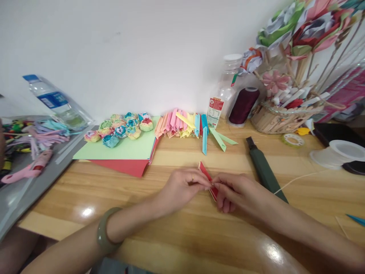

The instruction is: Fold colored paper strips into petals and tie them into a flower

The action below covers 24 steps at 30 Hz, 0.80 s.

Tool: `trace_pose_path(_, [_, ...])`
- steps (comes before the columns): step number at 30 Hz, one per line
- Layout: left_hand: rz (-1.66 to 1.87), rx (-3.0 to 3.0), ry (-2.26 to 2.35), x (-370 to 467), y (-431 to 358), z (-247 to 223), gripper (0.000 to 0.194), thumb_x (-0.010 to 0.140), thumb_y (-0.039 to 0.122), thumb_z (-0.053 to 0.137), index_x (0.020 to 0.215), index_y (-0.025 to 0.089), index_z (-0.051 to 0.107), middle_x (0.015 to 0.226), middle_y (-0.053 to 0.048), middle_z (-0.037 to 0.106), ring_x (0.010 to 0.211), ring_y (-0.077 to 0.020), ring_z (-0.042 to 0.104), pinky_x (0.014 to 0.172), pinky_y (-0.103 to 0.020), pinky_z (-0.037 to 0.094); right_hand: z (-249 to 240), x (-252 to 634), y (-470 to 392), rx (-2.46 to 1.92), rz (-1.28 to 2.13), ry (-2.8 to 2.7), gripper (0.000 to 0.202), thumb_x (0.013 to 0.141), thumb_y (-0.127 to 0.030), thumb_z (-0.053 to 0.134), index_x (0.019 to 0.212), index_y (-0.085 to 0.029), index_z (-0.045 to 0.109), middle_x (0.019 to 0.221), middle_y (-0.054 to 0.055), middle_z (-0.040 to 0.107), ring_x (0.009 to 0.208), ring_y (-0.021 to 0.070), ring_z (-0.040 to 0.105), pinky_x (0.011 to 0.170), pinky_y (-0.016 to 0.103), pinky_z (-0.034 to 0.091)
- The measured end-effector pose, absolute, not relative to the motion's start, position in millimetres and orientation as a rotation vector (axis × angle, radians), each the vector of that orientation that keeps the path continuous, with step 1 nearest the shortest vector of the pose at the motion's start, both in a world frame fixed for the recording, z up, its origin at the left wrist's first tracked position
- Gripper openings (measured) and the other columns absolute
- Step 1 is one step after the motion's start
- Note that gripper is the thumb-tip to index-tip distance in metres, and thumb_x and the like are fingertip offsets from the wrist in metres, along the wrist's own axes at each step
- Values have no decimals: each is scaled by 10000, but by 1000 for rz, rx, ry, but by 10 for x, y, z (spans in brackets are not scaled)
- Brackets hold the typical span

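Table (pixel 176 239): left hand (pixel 182 186), right hand (pixel 235 188) flank red folded paper (pixel 205 171), equally near, both pinching its middle. Paper well in from near edge; long axis slants far-left to near-right. Beyond, folded strips (pixel 177 123) toward far edge.

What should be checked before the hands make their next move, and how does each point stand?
1. Red folded paper held: ok; the right hand grips it, with the left hand meeting it there.
2. Exact pinch visible: cannot tell; the hands cover it.
3. Thread clear of the dark green tool: not ok; it lies across its near end.
4. Paper flowers out of the hands' way: ok; they sit apart on the light green sheet.
5. Folded strips undisturbed by the hands: ok; neither touches them.
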<state>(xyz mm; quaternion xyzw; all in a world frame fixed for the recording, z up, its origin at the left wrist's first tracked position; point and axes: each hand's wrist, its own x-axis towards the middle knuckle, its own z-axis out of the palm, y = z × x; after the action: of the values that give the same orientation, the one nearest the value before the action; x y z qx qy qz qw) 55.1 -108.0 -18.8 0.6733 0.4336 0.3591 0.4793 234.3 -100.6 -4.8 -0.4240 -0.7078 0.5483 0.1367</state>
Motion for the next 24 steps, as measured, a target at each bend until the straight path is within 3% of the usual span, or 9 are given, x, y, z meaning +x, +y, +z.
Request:
trace_pose_path(6, [840, 1428, 1087, 681, -1056, -191, 106, 743, 217, 542, 714, 142, 612, 700, -29, 602, 669, -121, 549, 658, -243, 441, 72, 2382, -1009, -1292, 1887, -1802, 205, 853, -309, 323, 739, -189, 444, 703, 22, 626, 603, 107, 611, 553, 231, 472])
trace_pose_path(11, [728, 1409, 1022, 738, -974, -206, 60, 716, 174, 542, 685, 137, 578, 667, -3, 576, 646, -107, 544, 653, -231, 446, 266, 2444, -906, -1289, 1785, -2060, 206, 834, -292, 368, 690, -184, 468, 675, 14, 613, 602, 115, 593, 556, 234, 458])
trace_pose_path(14, [647, 1429, 1021, 766, -907, -224, 54, 697, 164, 555, 744, 141, 569, 691, -6, 607, 669, -118, 578, 656, -238, 452, 378, 2504, -842, -1277, 1558, -2299, 205, 838, -256, 360, 709, -183, 500, 712, 19, 625, 653, 126, 589, 584, 238, 443])
trace_pose_path(17, [617, 1433, 1044, 780, -851, -220, 213, 657, 172, 608, 852, 161, 522, 698, -6, 632, 685, -144, 613, 624, -244, 457, 462, 2577, -818, -1226, 1112, -2616, 216, 838, -225, 370, 701, -189, 533, 669, 5, 605, 608, 126, 551, 558, 243, 392])
trace_pose_path(20, [563, 1491, 1073, 786, -812, -197, 173, 639, 207, 632, 771, 159, 532, 675, -9, 634, 665, -147, 612, 594, -236, 449, 502, 2626, -818, -1077, 590, -2855, 203, 820, -149, 396, 698, -200, 549, 665, 1, 572, 577, 126, 506, 533, 254, 328])
trace_pose_path(24, [489, 1589, 1088, 798, -790, -145, 80, 637, 212, 622, 669, 144, 594, 646, -5, 631, 632, -129, 584, 587, -225, 433, 509, 2553, -787, -792, 206, -3002, 159, 754, -75, 498, 738, -210, 579, 735, 14, 551, 663, 153, 493, 575, 276, 309])
